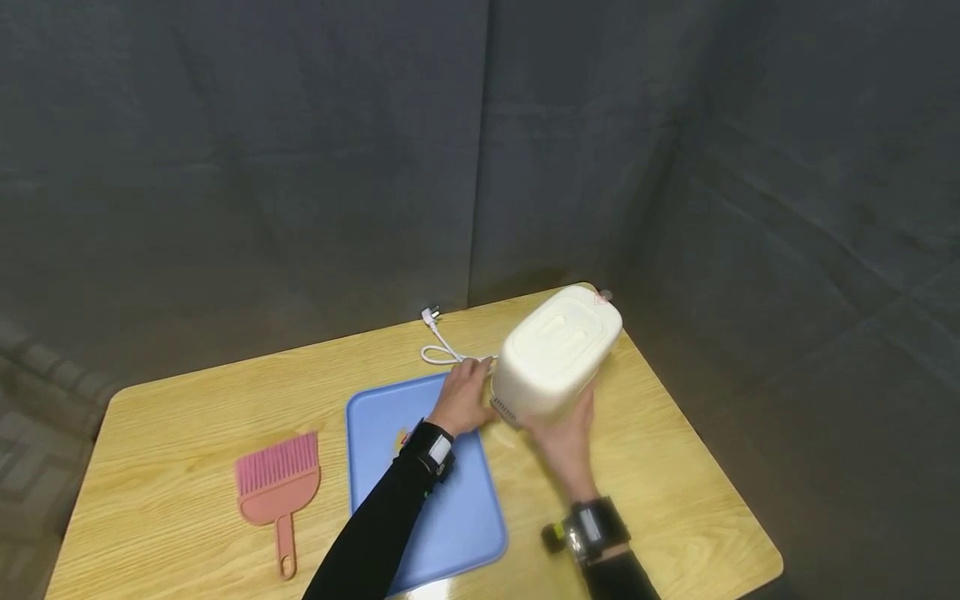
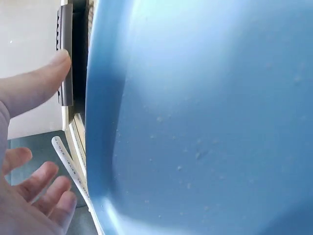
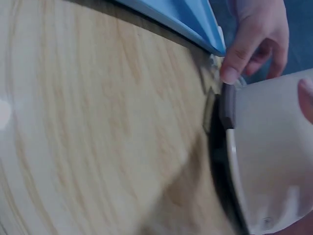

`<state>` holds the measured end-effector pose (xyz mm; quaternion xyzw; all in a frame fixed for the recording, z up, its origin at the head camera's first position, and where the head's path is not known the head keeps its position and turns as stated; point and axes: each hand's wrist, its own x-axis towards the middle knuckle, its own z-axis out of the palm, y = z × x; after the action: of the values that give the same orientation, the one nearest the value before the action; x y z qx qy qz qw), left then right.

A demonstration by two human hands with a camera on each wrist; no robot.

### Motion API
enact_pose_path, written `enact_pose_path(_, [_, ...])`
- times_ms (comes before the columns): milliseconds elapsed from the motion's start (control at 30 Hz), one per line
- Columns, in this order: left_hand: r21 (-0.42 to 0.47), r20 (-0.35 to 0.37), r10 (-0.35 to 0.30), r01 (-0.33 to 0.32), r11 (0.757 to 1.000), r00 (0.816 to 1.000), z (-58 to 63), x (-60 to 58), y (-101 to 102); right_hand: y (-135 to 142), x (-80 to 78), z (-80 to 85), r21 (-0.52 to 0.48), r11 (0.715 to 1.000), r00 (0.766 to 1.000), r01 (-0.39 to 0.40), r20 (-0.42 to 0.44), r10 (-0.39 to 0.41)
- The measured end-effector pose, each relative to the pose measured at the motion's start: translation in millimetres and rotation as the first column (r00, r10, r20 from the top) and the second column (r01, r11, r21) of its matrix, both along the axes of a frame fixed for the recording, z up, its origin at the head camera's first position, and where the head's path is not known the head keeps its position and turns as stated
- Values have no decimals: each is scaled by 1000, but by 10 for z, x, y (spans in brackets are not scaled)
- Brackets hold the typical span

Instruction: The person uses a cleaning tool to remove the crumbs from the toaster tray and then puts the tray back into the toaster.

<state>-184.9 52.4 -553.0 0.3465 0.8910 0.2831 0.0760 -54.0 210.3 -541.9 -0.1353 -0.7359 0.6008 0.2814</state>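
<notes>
A cream-white toaster (image 1: 558, 350), tilted over the table, has a rounded, closed face turned up in the head view. My right hand (image 1: 566, 437) grips it from the near side; its fingers are partly hidden by the body. My left hand (image 1: 461, 400) is at the toaster's lower left end, beside the blue tray (image 1: 472, 508). In the left wrist view, the left thumb touches a grey notched strip (image 2: 66, 78) along the toaster's edge, while the other fingers are spread loosely below. A white power cord (image 1: 446, 354) trails behind that hand.
Small crumbs (image 2: 179, 168) dot the tray, and a small coloured item (image 1: 402, 439) lies on it, partly covered by the left wrist. A pink dustpan with a brush (image 1: 277, 492) lies to the left. The plug (image 1: 430, 317) rests near the table's back edge, by dark curtains (image 1: 337, 208).
</notes>
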Motion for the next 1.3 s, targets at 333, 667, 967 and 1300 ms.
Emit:
enact_pose_path(333, [15, 90, -108, 107, 994, 990, 6, -66, -3, -82, -22, -352, 14, 1000, 989, 8, 150, -10])
enact_pose_path(667, [-42, 55, -112, 114, 993, 992, -9, -110, 11, -150, -4, -377, 168, 982, 933, 90, 330, -142])
enact_pose_path(967, [-72, 81, -100, 105, 992, 992, 27, -130, 67, -167, -28, -346, 219, 969, 921, 118, 341, -189])
enact_pose_path(1300, [-78, 67, -90, 95, 992, 994, 32, -135, 101, -181, -41, -330, 234, 963, 911, 132, 353, -211])
